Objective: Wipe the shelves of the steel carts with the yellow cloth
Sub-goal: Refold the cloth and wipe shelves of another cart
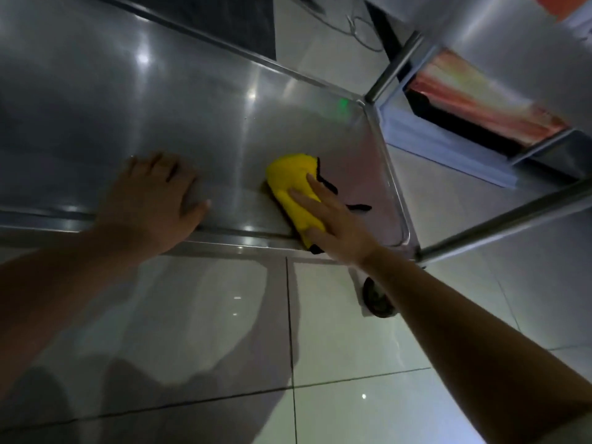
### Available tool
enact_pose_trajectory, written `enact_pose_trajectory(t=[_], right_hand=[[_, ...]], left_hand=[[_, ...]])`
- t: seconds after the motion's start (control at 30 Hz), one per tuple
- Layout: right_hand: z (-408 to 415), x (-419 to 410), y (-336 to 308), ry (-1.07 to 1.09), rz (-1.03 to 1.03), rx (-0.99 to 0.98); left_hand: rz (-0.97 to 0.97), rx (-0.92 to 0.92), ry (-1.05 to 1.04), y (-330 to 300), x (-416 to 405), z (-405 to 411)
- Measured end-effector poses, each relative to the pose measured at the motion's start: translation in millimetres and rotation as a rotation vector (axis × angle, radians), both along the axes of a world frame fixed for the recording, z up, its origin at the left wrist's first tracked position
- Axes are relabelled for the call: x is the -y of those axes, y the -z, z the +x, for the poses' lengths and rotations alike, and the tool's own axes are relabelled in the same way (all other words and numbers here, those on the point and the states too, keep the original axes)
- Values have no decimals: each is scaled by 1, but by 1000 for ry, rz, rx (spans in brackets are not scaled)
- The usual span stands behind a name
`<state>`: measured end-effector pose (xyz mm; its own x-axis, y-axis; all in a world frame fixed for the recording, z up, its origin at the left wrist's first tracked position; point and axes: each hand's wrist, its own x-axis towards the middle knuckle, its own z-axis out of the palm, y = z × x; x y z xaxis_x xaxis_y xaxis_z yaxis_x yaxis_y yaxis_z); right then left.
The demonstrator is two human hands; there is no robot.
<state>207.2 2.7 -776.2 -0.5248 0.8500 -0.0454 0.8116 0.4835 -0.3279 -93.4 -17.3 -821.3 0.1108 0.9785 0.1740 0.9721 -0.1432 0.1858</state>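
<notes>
Shelf [134,100] of the steel cart is the job here: a wide, shiny tray with a raised lip, low over the tiled floor [336,347]. A caster [378,301] shows under its near right corner, and an upright post [395,64] rises at the far right corner. The cloth [293,190], yellow with dark trim, lies bunched on the shelf's right part, its near end lapping the front lip. To wipe well, I judge it best to keep the cloth flat under the palm, press evenly, work in overlapping passes toward the right edge and into the corners, and brace the cart so it does not roll.

The left hand [153,200] rests flat on the front lip, fingers spread, grasping nothing. The right hand [333,225] presses the cloth with straight fingers, arm reaching in from the lower right.
</notes>
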Motion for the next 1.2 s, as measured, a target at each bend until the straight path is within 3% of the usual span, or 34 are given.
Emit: enact_pose_trajectory(t=[0.07,0.27,0.37,0.47,0.53,0.7,0.83,0.93,1.03,1.2], right_hand=[[38,-13,-3,8,-3,9],[73,-59,14,489,-65,-48],[51,-97,12,730,-54,22],[-6,-101,17,958,-60,-45],[-56,-89,19,833,-16,-1],[-150,-36,21,129,58,-17],[-125,-23,6,-20,19,-146],[-87,-34,7,99,81,-148],[-69,-65,8,364,87,-32],[-117,-112,7,789,9,-21]], left_hand=[[25,22,-12,4,0,-1],[44,52,-45,5,4,-4],[58,29,-46,2,8,0],[46,8,-54,-1,10,2],[22,-4,-69,-3,11,2],[-82,-34,-56,-9,12,1],[-147,-40,32,-29,2,-24],[-167,-141,53,-37,4,-75],[-132,-93,-10,-27,20,-116],[-70,-40,-61,-14,27,-120]])
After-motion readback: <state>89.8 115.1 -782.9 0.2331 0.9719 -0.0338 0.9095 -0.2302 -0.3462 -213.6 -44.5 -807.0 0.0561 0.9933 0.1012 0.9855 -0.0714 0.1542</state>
